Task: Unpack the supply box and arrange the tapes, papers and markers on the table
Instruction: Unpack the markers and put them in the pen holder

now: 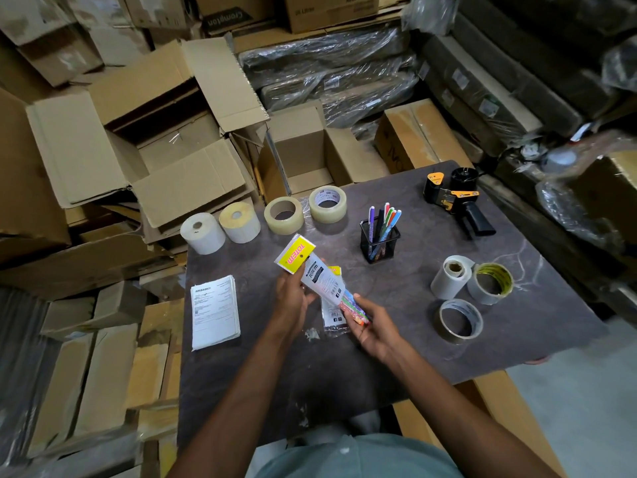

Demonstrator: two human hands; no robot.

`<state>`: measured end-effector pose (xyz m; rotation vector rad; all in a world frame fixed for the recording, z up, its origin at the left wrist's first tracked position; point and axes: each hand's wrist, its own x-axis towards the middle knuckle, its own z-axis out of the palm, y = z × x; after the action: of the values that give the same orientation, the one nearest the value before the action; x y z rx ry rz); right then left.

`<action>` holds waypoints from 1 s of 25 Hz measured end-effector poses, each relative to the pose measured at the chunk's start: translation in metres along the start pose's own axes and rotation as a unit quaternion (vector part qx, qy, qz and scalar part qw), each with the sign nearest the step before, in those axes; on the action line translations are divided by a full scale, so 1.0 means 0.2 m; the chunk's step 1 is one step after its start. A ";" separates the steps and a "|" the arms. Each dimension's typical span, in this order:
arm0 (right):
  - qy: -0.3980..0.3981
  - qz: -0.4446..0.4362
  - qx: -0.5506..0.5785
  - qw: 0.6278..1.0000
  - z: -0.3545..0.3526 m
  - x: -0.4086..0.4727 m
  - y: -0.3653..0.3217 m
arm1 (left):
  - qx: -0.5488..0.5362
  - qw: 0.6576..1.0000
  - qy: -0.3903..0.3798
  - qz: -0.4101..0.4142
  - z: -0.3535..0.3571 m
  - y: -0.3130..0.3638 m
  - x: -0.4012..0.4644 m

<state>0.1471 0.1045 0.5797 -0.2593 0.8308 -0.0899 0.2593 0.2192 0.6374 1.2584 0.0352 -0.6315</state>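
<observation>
Marker pack [319,276] in hands, mid-table.

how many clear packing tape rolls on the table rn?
2, both at the table's far edge: one clear tape roll beside the label rolls, the other clear tape roll just right of it. The right-side cluster holds other roll types; none appear hidden.

Fine print on the paper stack [214,310] is illegible.

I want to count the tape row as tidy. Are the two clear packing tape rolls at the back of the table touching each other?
Apart. The head view shows a strip of dark table between the left clear tape roll and the right clear tape roll.
</observation>
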 end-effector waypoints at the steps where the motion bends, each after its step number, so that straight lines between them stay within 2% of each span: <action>1: -0.004 -0.001 0.001 1.000 -0.01 -0.01 -0.01 | -0.015 1.000 0.008 -0.014 -0.01 -0.01 0.02; 7: -0.009 -0.057 -0.032 0.998 -0.05 -0.03 -0.06 | -0.077 0.995 0.002 -0.065 -0.03 -0.07 0.09; 16: 0.059 -0.130 -0.060 0.988 -0.24 -0.14 -0.27 | -0.121 0.982 0.107 -0.097 -0.20 -0.05 0.30; 20: 0.089 -0.144 -0.041 0.985 -0.29 -0.15 -0.34 | -0.025 0.985 0.125 -0.119 -0.25 -0.12 0.34; 25: 0.065 -0.148 -0.025 0.987 -0.20 -0.13 -0.32 | 0.156 0.974 0.022 -0.162 -0.13 -0.24 0.28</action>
<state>0.1017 0.0392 0.5891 -0.4264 0.9214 -0.3674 0.2923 0.2106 0.5664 1.5875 0.1876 -0.9151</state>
